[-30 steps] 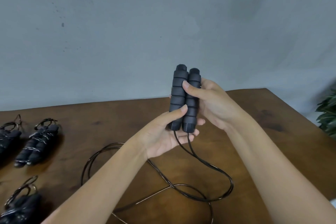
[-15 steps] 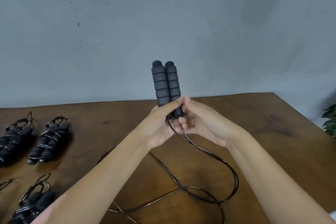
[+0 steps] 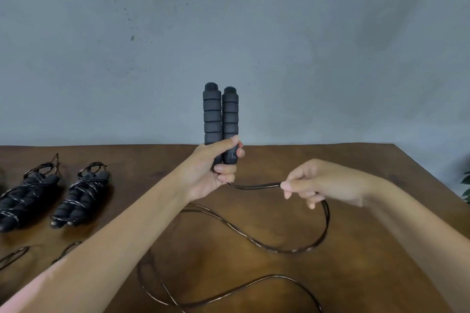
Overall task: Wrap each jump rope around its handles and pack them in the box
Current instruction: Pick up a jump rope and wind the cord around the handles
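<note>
2 wrapped jump ropes lie far left on the table. The left hand grips both handles upright at center; the right hand pinches the doubled cord just beside them. Keep it taut, winding snugly upward from the handles' base.

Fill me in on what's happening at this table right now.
A person is bundling jump ropes. The left hand holds a pair of black foam handles upright, side by side, by their lower ends. The right hand pinches the cord just below them, drawn out sideways; none is wound on, and the slack loops across the wooden table. Two wrapped ropes lie at the left. No box is in view.
</note>
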{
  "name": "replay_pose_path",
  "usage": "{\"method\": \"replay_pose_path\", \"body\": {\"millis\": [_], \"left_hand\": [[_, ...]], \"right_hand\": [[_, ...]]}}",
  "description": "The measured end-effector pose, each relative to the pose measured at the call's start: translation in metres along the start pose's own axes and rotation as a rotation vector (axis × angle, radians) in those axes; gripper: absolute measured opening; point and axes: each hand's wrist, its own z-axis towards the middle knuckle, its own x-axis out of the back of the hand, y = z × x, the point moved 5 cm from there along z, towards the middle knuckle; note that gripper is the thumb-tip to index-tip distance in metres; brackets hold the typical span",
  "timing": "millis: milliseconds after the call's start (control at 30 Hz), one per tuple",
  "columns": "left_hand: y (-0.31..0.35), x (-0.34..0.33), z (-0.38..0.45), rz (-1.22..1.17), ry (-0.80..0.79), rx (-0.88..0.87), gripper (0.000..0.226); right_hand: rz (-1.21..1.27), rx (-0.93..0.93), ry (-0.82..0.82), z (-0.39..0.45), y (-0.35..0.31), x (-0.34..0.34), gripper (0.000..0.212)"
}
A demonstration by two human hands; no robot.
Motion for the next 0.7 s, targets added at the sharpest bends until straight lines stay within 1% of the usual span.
{"method": "replay_pose_path", "body": {"millis": [67,167,333,400,467,533,633,700], "left_hand": [[-0.002,0.002,-0.002,0.004,0.013,0.002,0.013],[-0.01,-0.002,-0.003,0.042,0.027,0.027,0.018],[-0.03,-0.019,-0.003,0.106,0.018,0.126,0.045],[-0.037,-0.026,-0.002,0.117,-0.016,0.15,0.054],[-0.044,-0.034,-0.002,0.119,-0.069,0.168,0.07],[-0.05,-0.042,-0.004,0.139,-0.099,0.191,0.085],[-0.056,-0.052,-0.006,0.17,-0.11,0.229,0.089],[-0.062,-0.057,-0.006,0.214,-0.125,0.261,0.086]], "right_hand": [[-0.032,-0.003,0.07,-0.007,-0.003,0.017,0.031],[-0.111,0.039,0.178,-0.012,-0.014,0.034,0.025],[-0.26,0.253,0.463,-0.015,-0.049,0.055,0.017],[-0.357,0.307,0.536,-0.016,-0.063,0.058,0.017],[-0.455,0.376,0.534,-0.015,-0.074,0.056,0.012],[-0.564,0.466,0.498,-0.013,-0.084,0.051,0.006],[-0.679,0.559,0.465,-0.01,-0.098,0.042,0.002],[-0.718,0.577,0.489,-0.011,-0.105,0.042,0.011]]}}
